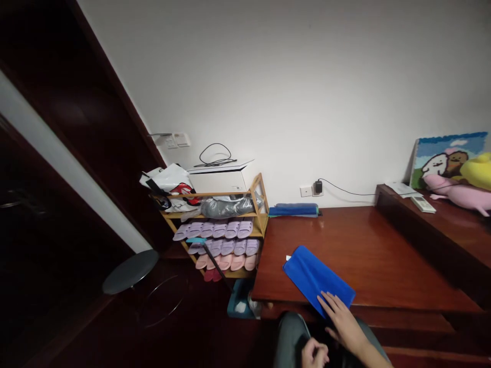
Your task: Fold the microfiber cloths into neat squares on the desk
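Blue rectangular fabric cloth (pixel 315 276): likely light, soft; pinch by edge. Right hand (pixel 342 319) spread upon it; left hand (pixel 315 353) curled, cannot tell grip.

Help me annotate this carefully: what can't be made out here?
In the head view:
Whether the left hand holds anything: its curled fingers hide the palm.
The tabletop beneath the blue cloth: covered by it.
Any print on the white tag: too small.
Right side of the yellow toy: cut off by the picture edge.

Blue cloth (pixel 309 271), oblong, lying aslant, on brown table (pixel 387 255)
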